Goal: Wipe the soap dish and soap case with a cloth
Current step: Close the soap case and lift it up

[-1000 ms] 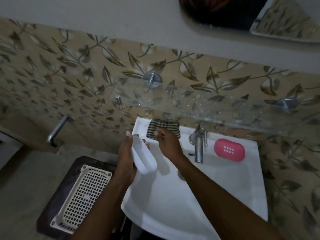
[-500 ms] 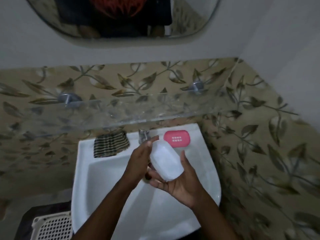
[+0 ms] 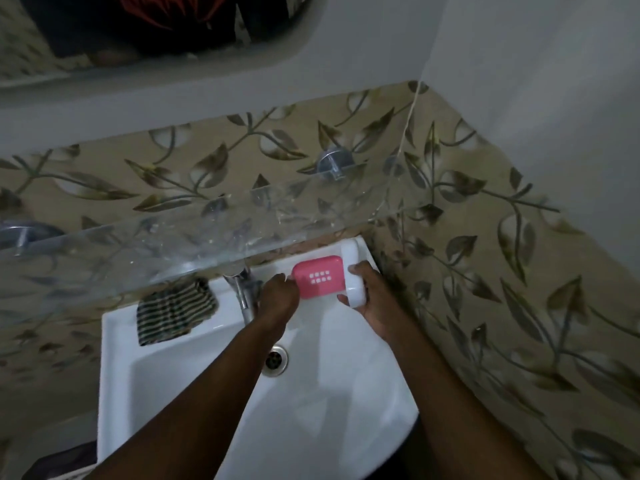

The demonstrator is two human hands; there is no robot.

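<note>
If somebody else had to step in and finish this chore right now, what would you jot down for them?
Left hand: fingertips on the left end of the pink soap dish, which sits on the back right ledge of the white sink.
Right hand: gripping the white soap case, held on edge against the dish's right side.
Striped cloth: lying bunched on the sink's back left ledge, beside the tap; neither hand has it.
Done: cannot tell whether either piece has been wiped.
Left: probably fetch the cloth, wipe dish and case, and set them back.
</note>
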